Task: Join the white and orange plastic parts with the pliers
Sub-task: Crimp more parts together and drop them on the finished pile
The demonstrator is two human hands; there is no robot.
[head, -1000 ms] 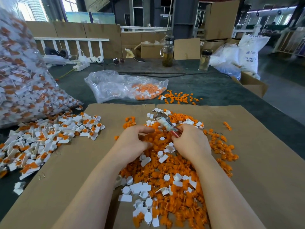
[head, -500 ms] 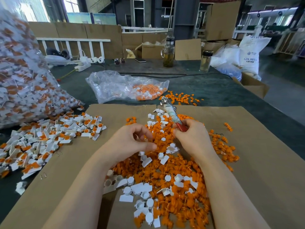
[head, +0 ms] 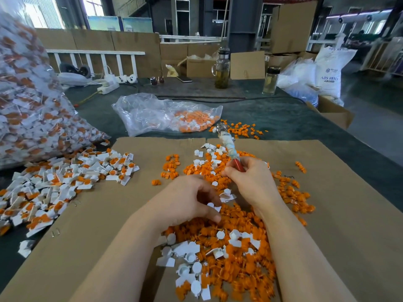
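Note:
A heap of loose orange parts (head: 239, 253) mixed with white parts (head: 189, 256) covers the cardboard sheet (head: 349, 214) in front of me. My right hand (head: 253, 184) grips the red handle of the pliers (head: 227, 147), whose wrapped shaft and metal jaws point up and away. My left hand (head: 187, 201) hovers over the heap with fingers curled, pinching a small white part (head: 214, 207) at its fingertips. The two hands are a little apart.
Joined white-and-orange pieces (head: 65, 177) lie in a pile at left, below a big clear bag (head: 28, 110) full of them. A half-empty plastic bag (head: 157, 114) and scattered orange parts (head: 242, 128) lie beyond the cardboard. Bottles, boxes and a power strip stand at the table's far side.
My right hand has lifted and tipped the pliers so the jaws point further away. My left hand has drawn back toward me and now pinches a white part.

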